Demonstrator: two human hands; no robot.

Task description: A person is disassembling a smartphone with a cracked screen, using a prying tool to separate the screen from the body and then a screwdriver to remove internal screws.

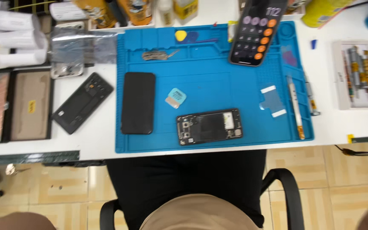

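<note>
Neither of my hands shows in the head view. A blue work mat (201, 91) lies on the white table in front of me. On it an opened phone body (209, 126) lies with its insides up, near the front edge. Left of it rests a black phone screen (138, 102), face up. A small light-blue square pad (175, 97) sits between them. A phone with a calculator on its lit screen (256, 32) leans at the mat's back right. A black back frame (83, 102) lies on the table left of the mat.
A thin metal tool (295, 106) and a blue-and-white film piece (272, 101) lie at the mat's right side. A white tray of screwdrivers (356, 74) stands far right. Boxes, bottles and a foil bag crowd the back and left. A black chair armrest (288, 191) is below.
</note>
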